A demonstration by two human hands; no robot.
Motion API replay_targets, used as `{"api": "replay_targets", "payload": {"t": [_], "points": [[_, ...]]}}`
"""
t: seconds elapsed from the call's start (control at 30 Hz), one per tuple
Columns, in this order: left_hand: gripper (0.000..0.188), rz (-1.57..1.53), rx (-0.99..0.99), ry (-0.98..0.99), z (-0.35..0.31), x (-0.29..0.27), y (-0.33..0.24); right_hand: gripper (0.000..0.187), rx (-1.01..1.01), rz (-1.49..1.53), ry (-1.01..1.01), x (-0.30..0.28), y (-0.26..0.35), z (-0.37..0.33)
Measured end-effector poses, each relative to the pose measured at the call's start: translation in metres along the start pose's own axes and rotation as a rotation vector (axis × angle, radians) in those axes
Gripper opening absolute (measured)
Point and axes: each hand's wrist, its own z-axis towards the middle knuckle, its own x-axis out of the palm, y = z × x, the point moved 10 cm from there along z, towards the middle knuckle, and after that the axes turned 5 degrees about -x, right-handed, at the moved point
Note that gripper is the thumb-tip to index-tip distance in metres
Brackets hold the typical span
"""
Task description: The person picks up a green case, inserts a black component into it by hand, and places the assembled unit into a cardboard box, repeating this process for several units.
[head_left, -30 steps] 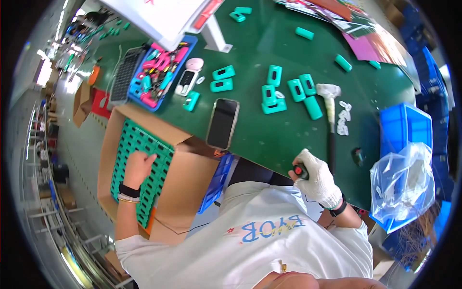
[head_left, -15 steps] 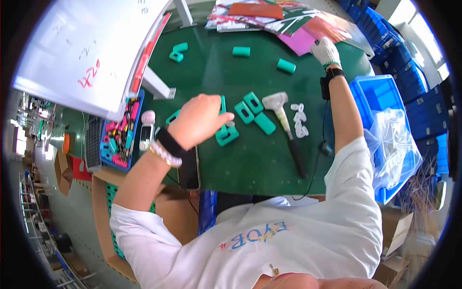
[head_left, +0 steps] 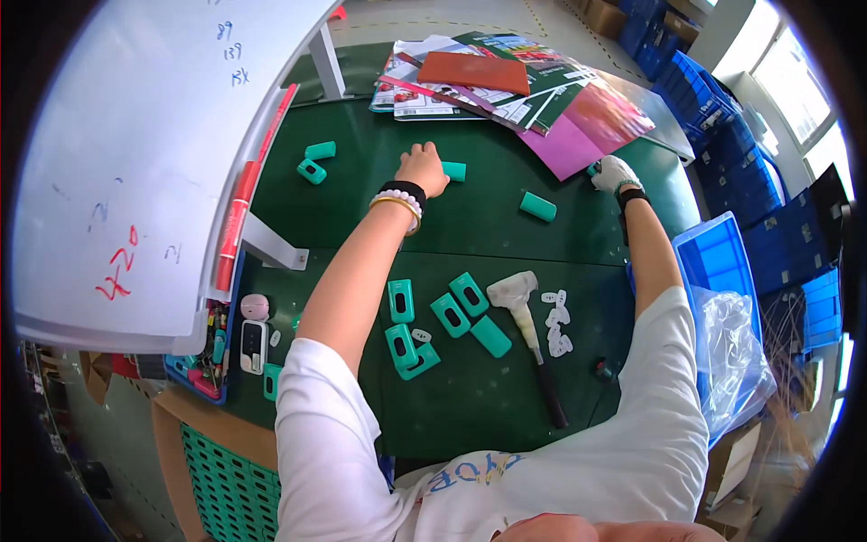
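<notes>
My left hand [head_left: 423,170], bare, is over the far part of the green table, its fingers apart and slightly bent. Right beside it lies a teal rounded case [head_left: 454,172], partly behind the thumb. My right hand [head_left: 618,173], in a white glove, is closed on a small teal piece [head_left: 592,169] by the pink sheet; most of that piece is hidden. Another teal case [head_left: 538,207] lies between the hands, and two more, including one with a dark window [head_left: 312,172], lie to the left. Nearer me are several teal cases with dark oval windows [head_left: 450,315].
A mallet [head_left: 521,312] lies beside small white parts [head_left: 558,323]. Papers [head_left: 560,99] and an orange-brown folder [head_left: 474,72] cover the far edge. A whiteboard [head_left: 135,163] stands left; a blue bin with clear plastic [head_left: 731,334] stands right. A carton of teal pieces [head_left: 226,479] is lower left.
My left hand has moved away from the near group of teal cases to the far teal case. My right hand stays by the pink sheet. The view has tilted farther up the table.
</notes>
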Motion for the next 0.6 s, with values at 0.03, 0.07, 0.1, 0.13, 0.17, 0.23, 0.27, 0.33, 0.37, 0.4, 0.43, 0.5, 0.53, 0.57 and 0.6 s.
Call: {"api": "replay_targets", "payload": {"t": [0.03,0.07,0.1,0.13,0.17,0.23,0.27,0.33,0.37,0.4,0.43,0.5,0.53,0.57,0.6], "points": [[0.057,-0.008,0.009,0.012,0.007,0.014,-0.002,0.036,-0.031,-0.065,0.114,0.0,0.006,-0.002],[0.055,-0.026,0.045,-0.027,0.013,0.026,-0.001,0.035,-0.068,-0.123,0.235,-0.002,0.023,-0.012],[0.054,-0.041,0.072,-0.073,0.02,0.032,0.003,0.035,-0.072,-0.123,0.246,-0.015,0.048,-0.021],[0.052,-0.056,0.104,-0.121,0.023,0.031,0.003,0.034,-0.116,0.035,0.375,-0.016,0.085,-0.037],[0.052,-0.053,0.098,-0.114,0.026,0.036,0.007,0.034,-0.161,0.197,0.503,-0.012,0.12,-0.053],[0.051,0.028,0.089,-0.026,0.027,0.044,-0.003,0.034,-0.208,0.246,0.532,-0.013,0.16,-0.083],[0.05,0.075,0.077,0.02,0.025,0.046,-0.002,0.035,-0.273,0.298,0.561,-0.008,0.176,-0.094],[0.049,0.056,0.064,0.031,0.018,0.041,-0.005,0.036,-0.351,0.242,0.518,0.004,0.181,-0.105],[0.048,0.031,0.049,0.029,0.016,0.035,-0.003,0.036,-0.436,0.174,0.463,0.009,0.189,-0.109],[0.047,0.007,0.028,0.022,0.013,0.024,0.001,0.037,-0.525,0.108,0.404,0.011,0.198,-0.114],[0.047,0.02,0.014,0.027,0.01,0.012,0.009,0.037,-0.537,0.123,0.409,0.014,0.202,-0.114],[0.043,-0.074,0.113,-0.063,-0.003,-0.028,0.008,0.037,-0.546,0.114,0.442,0.017,0.195,-0.113],[0.043,-0.066,0.114,-0.054,-0.013,-0.042,0.011,0.037,-0.546,0.107,0.455,0.018,0.191,-0.114],[0.04,-0.211,0.046,0.09,-0.023,-0.048,0.021,0.037,-0.547,0.117,0.455,0.016,0.193,-0.116],[0.038,-0.356,-0.029,0.231,-0.038,-0.053,0.029,0.037,-0.546,0.086,0.425,0.013,0.196,-0.118]]}}
